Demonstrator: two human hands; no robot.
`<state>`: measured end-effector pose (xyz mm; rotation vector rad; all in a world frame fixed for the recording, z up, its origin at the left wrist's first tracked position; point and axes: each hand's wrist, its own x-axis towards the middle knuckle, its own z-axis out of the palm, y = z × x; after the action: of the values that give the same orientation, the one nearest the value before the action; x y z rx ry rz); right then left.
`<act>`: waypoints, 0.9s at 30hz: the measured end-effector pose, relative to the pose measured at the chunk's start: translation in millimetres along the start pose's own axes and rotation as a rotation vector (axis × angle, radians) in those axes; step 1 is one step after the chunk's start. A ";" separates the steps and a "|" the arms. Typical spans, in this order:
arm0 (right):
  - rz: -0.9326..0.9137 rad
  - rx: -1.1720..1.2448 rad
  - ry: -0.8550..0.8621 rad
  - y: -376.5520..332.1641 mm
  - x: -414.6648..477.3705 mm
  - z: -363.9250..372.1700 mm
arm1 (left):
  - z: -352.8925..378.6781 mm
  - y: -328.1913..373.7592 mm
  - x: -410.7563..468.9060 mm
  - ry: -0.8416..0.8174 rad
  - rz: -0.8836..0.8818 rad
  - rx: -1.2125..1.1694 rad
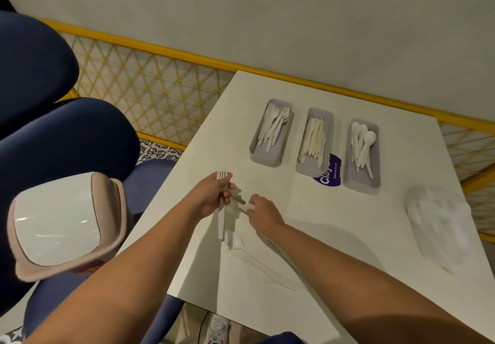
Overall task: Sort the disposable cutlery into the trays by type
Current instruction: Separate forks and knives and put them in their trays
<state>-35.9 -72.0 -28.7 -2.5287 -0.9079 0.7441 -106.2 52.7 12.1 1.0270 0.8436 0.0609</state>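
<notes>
Looks like a café/casual eatery seating nook. White table (294, 236) w/ 3 grey trays (270, 153) of disposable cutlery near its far edge, purple branded sticker (332, 172) between 2 of them. Navy padded seats (67, 140) at left edge, yellow lattice railing (150, 89) along plain wall, patterned floor tile (158, 153), small swing-lid bin (67, 223).

Three grey trays sit in a row on the desk — the fork tray (271, 133) on the left is piled with white forks, tines pointing away from me, the knife tray (315, 143) in the middle holds cream knives, the spoon tray (363, 156) on the right has white spoons, bowls up. I've got a white fork (222, 204) gripped upright in my left fingers (227, 191) — one loose spoon (237, 243) lies near me, bowl toward the trays.
</notes>
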 end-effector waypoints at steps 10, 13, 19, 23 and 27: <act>-0.131 0.431 0.220 -17.6 6.2 -77.9 | 17.6 16.2 14.0 -0.026 0.070 0.031; -0.169 0.480 0.217 -23.4 10.0 -93.1 | 23.3 19.6 19.4 -0.034 0.091 0.030; -0.172 0.503 0.080 -27.7 23.6 -97.2 | 39.7 28.2 19.9 -0.144 0.070 -0.016; -0.138 0.564 0.214 -31.1 32.7 -99.5 | 51.2 37.4 22.7 -0.169 0.040 -0.067; -0.073 0.620 0.279 -34.9 47.0 -99.4 | 57.0 43.3 32.8 -0.201 0.053 -0.103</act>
<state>36.0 -29.7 50.9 -1.9722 -0.5591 0.5261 -32.6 48.5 39.9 0.9414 0.6241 0.0446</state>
